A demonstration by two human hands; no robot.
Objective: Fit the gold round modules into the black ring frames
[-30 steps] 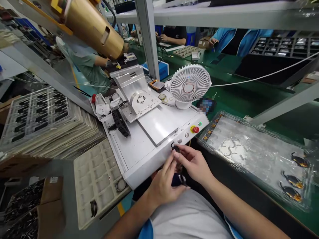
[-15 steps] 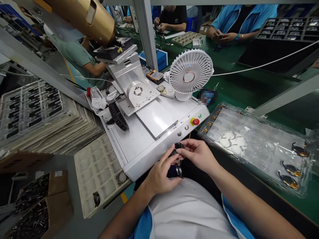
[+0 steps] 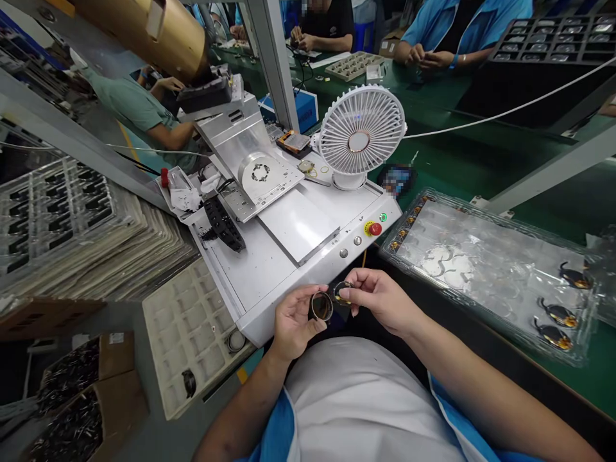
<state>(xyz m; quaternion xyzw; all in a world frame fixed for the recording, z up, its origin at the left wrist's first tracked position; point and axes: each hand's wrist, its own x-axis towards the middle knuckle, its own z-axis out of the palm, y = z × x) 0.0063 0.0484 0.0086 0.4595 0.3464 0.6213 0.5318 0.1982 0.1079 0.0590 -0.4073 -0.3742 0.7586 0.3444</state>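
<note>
Round case and dark disc, one per hand, show in the head view close together at the white machine's near side. The left hand pinches the case by its rim, probably keeping fingers off its middle; the right hand grips the disc between thumb and fingers, likely for fine control. Whether the two pieces touch is unclear.

Right, the clear tray carries three orange-tailed pieces, laid one way, perhaps against tangling. Left, the beige tray holds one black piece and one metal ring piece. One fan faces near, presumably for cooling.
</note>
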